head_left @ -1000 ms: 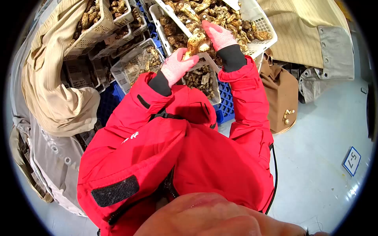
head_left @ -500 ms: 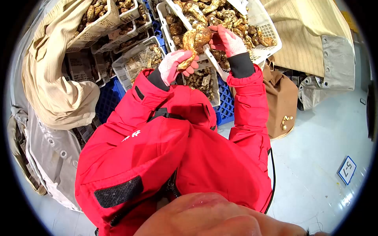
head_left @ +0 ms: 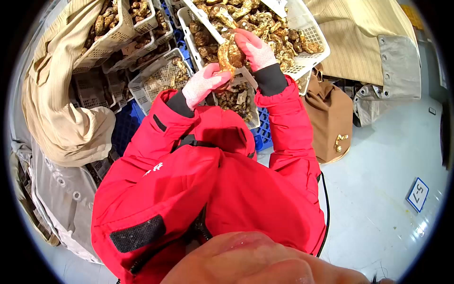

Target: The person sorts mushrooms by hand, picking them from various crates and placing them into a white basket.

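Mushroom (head_left: 227, 57): resting between the two gloved hands at 12 o'clock, in front of the chest and over the near edge of the large crate; its pale, knobbly stem is running down towards the left hand, and a browner part is showing beside it, perhaps a second piece, hard to tell.
Left hand (head_left: 202, 87): gripping the lower end, thumb uppermost, from the 11 o'clock side.
Right hand (head_left: 255, 51): closing its fingers on the upper part from the 1 o'clock side; its thumb is hidden.
Large crate (head_left: 302, 21): standing at 1 o'clock, white and slatted, holding a heap of mushrooms, with a white paper (head_left: 276, 6) lying on top.
Small crate (head_left: 253, 124): sitting at 12 o'clock, nearer the body, holding much smaller mushrooms.
Pale crate (head_left: 134, 87): standing at 11 o'clock, with only a thin scatter inside.
Brown cover (head_left: 326, 118): hanging at 2 o'clock.
Progress: one mushroom is being handled, while many are lying loose in the crates; how many have already been handled is not showing.
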Available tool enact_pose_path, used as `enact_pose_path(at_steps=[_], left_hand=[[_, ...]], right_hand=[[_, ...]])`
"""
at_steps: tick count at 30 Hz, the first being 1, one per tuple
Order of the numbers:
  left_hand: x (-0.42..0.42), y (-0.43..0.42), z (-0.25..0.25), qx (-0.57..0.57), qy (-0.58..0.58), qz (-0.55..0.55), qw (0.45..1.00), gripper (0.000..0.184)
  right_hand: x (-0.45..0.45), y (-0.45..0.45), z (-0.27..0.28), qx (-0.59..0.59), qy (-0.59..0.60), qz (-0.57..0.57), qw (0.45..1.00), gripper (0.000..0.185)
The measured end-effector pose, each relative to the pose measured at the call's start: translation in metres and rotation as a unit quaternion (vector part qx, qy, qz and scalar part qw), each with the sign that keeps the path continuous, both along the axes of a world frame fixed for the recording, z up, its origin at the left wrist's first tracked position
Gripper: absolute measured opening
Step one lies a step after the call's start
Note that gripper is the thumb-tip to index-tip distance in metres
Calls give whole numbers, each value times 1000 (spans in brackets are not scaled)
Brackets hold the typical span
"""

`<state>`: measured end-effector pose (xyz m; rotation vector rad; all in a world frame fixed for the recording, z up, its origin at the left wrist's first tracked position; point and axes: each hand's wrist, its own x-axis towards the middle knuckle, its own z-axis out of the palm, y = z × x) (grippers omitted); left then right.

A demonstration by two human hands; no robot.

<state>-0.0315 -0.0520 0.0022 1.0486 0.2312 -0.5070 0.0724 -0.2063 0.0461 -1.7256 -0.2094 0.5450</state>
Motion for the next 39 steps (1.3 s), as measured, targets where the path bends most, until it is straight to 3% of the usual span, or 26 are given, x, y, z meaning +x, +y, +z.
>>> enact_pose_path(at_steps=[2,5,10,13,18,21,22,26,29,33,37,39], left_hand=[[-1,5,-11,51,-9,9,999,41],[5,6,1,28,28,-38,999,39],[-2,17,-9,-95,39,61,993,31],[-3,31,-1,-130,55,84,986,32],[-15,31,0,-215,53,50,974,37],[-20,26,-4,-322,100,-6,941,37],[-21,24,-4,-347,107,-10,932,38],[-19,24,27,-260,110,-5,959,40],[-14,24,15,-24,23,-45,998,48],[-18,26,13,153,-67,-57,984,52],[-20,34,4,-23,26,-19,999,48],[-14,41,17,-81,16,-16,996,42]], right_hand=[[3,1,5,-78,3,-21,997,49],[1,8,3,-16,-53,-15,998,49],[10,5,-24,108,-35,-32,993,47],[11,-5,-15,117,36,3,992,48],[15,3,-25,265,62,46,961,56],[-1,17,-14,320,11,53,946,52],[6,14,-24,151,-189,95,966,48],[-1,17,-3,117,-15,0,993,45],[-2,21,-1,119,2,-8,993,45],[-2,22,4,35,-50,29,998,43],[2,23,2,114,-35,47,992,46],[10,16,-2,116,-2,50,992,49]])
